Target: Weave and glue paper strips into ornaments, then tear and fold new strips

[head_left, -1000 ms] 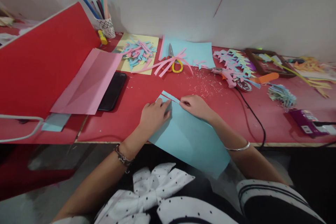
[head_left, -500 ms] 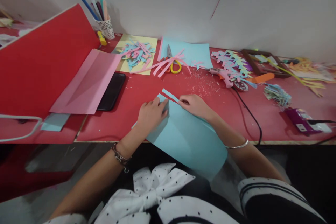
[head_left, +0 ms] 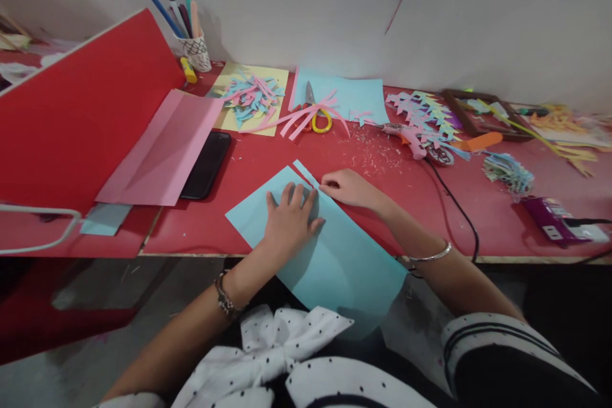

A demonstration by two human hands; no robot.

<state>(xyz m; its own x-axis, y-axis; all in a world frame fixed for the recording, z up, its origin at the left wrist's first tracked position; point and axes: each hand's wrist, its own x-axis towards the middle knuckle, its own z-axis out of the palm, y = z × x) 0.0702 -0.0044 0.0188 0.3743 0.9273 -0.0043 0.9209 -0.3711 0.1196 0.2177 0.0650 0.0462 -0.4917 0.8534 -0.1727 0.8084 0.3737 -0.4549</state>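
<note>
A light blue sheet of paper [head_left: 354, 268] lies at the table's front edge and hangs over it toward my lap. My left hand [head_left: 291, 217] rests flat on the sheet with its fingers spread. Along the sheet's upper right edge, a narrow strip of blue paper [head_left: 305, 173] is partly torn away and stands apart at its far end. My right hand [head_left: 347, 188] pinches that strip where it meets the sheet, thumb and fingers closed.
Scissors with a yellow handle [head_left: 321, 121] lie under pink paper strips [head_left: 306, 116] at the back. A pink glue gun [head_left: 406, 139] trails its cord on the right. On the left are a black phone [head_left: 206, 166], pink paper [head_left: 162, 146] and a pen cup [head_left: 195, 51].
My left hand has moved right and flattened, its fingers spreading on the sheet. The blue sheet's left corner now lies flat on the table. My right hand has shifted slightly left.
</note>
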